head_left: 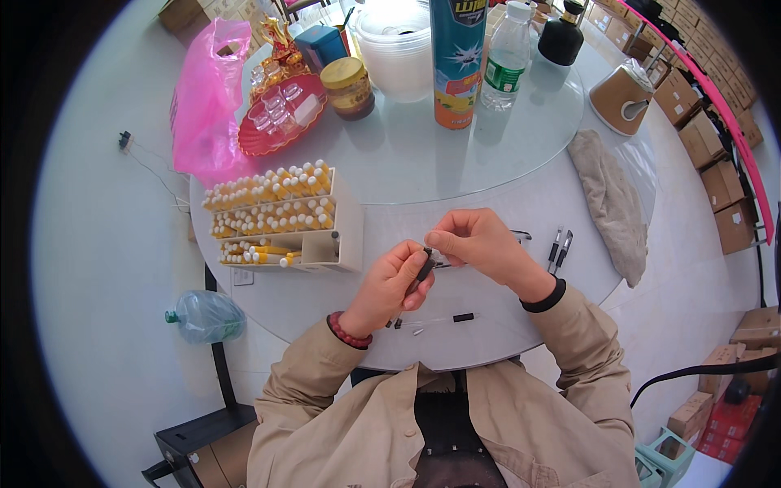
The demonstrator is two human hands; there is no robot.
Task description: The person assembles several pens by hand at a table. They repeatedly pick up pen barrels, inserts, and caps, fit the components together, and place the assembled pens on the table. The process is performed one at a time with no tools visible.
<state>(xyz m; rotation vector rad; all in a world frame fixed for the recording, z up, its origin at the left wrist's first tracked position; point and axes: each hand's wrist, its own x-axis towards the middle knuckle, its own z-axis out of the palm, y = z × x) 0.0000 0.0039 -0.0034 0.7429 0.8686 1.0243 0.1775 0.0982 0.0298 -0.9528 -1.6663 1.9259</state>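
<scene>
My left hand is closed round a pen with a black rubber grip, its end pointing up toward my right hand. The fingers of my right hand are pinched together just at that end; whatever they hold is too small or hidden to name. Below my hands lie a clear pen barrel with a black grip and a small clear piece. Right of my right wrist rest two black-and-clear pens. Behind my right hand, a dark item is partly hidden.
Left of my hands stands a cream rack of white-capped yellow sticks. Farther back are a red tray of small cups, a jar, a spray can and a water bottle. A grey cloth drapes the right edge.
</scene>
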